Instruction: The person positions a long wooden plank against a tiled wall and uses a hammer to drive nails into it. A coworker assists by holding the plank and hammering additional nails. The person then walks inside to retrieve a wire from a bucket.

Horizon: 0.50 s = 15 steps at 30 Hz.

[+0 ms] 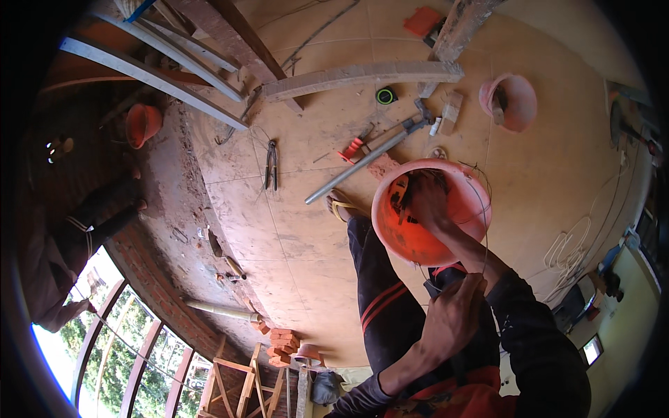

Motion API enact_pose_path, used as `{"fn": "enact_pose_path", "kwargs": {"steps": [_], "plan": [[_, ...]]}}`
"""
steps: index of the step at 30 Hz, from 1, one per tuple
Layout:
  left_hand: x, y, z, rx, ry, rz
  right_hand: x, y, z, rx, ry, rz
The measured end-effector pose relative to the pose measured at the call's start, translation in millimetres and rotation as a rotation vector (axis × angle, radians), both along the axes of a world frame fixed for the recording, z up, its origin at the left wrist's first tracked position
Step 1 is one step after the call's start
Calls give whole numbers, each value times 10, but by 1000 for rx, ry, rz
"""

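An orange bucket (pixel 456 240) with a pale rim stands tilted toward me, in front of my knees. My right hand (pixel 426 198) reaches down inside it, among dark tools along the far wall; its fingertips are hidden. Beside that hand lies an orange-and-black tool (pixel 398 194) whose kind I cannot make out. My left hand (pixel 454 315) is closed below the bucket's near rim, wrapped round what looks like the thin wire bucket handle (pixel 487 230). Past the bucket lie a metal pipe (pixel 359 167), a hammer (pixel 418 118) and a red-handled tool (pixel 352 150).
Pincers (pixel 271 166) lie on the tiled floor to the left. A tape measure (pixel 385 95) sits below a wooden beam (pixel 362 78). Another bucket (pixel 526 104) stands far right. Loose cord (pixel 568 254) lies right. A co-worker (pixel 90 223) is at the left, bricks (pixel 282 346) at lower left.
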<state>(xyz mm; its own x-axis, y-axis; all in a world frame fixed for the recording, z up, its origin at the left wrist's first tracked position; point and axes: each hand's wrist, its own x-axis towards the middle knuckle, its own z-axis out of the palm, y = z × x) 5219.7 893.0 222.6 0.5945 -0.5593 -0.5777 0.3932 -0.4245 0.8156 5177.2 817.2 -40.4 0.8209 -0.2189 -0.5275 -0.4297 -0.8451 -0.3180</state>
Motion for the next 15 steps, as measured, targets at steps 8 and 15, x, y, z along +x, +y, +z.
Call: {"fn": "enact_pose_path", "kwargs": {"steps": [8,15], "plan": [[68,-8,20,59,51,-49,-96,0,-46,172,64,33],[64,-50,-57,133,-5,-87,-163,-311,-43,481,-276,-41]]}}
